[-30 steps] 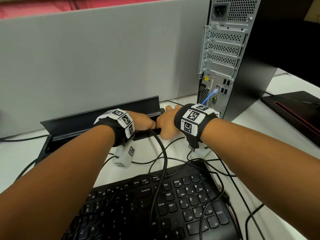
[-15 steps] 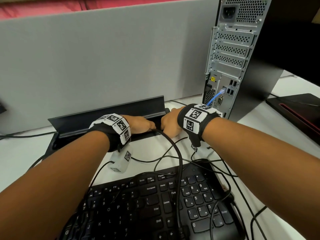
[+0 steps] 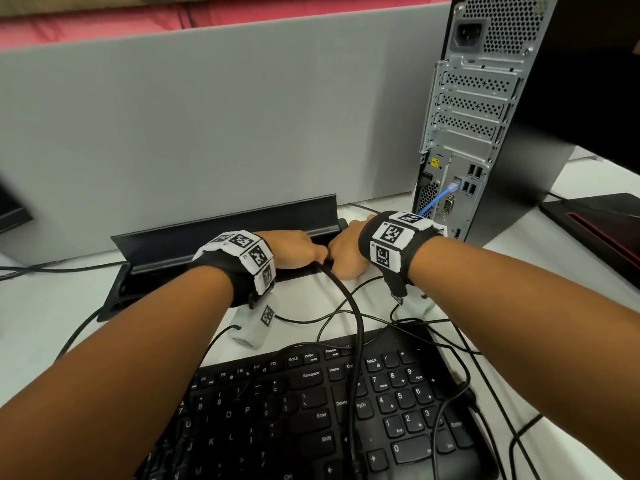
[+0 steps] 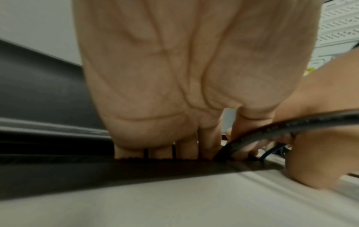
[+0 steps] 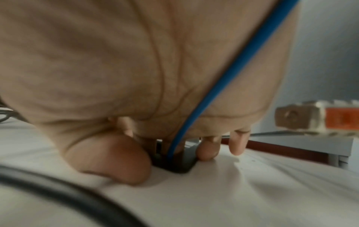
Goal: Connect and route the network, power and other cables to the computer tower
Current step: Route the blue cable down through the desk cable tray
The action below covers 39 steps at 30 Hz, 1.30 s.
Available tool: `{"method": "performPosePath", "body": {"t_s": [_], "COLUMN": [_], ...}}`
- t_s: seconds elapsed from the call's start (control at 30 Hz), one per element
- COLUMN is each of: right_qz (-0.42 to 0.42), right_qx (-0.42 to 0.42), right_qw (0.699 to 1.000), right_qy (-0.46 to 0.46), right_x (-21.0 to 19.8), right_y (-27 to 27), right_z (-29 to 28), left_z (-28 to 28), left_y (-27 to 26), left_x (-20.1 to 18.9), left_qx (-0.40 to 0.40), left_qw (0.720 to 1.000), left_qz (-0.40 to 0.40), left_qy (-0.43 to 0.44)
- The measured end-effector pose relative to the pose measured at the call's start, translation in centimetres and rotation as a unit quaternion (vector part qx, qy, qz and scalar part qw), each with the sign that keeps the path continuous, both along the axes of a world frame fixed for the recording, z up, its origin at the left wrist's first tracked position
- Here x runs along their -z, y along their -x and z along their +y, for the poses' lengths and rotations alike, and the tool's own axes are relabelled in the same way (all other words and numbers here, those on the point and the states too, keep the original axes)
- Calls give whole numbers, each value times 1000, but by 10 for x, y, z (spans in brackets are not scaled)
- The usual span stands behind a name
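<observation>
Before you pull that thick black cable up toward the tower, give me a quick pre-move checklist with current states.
1. Blue network cable plugged into the grey computer tower: ok.
2. Power socket at the tower's top free to take a plug: ok, empty.
3. Thick black cable held by the left hand: cannot tell; fingers reach into the black desk cable tray beside it.
4. Right hand clear of the blue cable: not ok; it runs across the palm.
5. Black cable's path clear: not ok; it lies over the black keyboard among thin black wires.
</observation>
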State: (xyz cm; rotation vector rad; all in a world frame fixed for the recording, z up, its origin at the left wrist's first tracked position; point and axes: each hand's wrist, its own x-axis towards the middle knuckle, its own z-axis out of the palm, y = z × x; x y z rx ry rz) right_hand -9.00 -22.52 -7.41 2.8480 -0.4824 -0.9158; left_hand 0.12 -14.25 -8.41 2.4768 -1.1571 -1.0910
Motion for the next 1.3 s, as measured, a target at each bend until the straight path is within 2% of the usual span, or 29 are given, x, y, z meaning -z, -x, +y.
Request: {"method": "performPosePath", "body": {"t_s": [0.1,0.23,0.43,0.6,0.73,0.87,0.97,1.2,1.3], "right_qz": [-6,-33,-29,0,5,-31,-23,4,-8], "right_qx": [4,9,-10,42,128,143,141,91,68], "right_qw": [1000,997,999,999,983,971,965,984,995], "right_qy": [16,64,29,-33,-135,-191,-220,-152,-79], "right_x": [0,8,-1,-6,-11,-12,-8,-8,-1], "right_y": [2,4,5,2,-1,0,-1,5,4], "right_z": [1,1,2,0,0,-8,-8,2,5], "left_z": [-4,-2,1,5,5,5,4,6,9], "left_y": [0,-3,-5,-1,14,14,13,18,18], "left_x": [4,6,9,11,7,10,11,4,4], "left_qx": [9,23,36,16,-2,-6,-18,0,-11], "left_qw": [999,999,999,999,987,983,984,985,987], "left_qz": [-46,-44,-31,-3,70,100,107,124,112], "left_qy": [-2,-3,1,45,147,156,144,119,115]}}
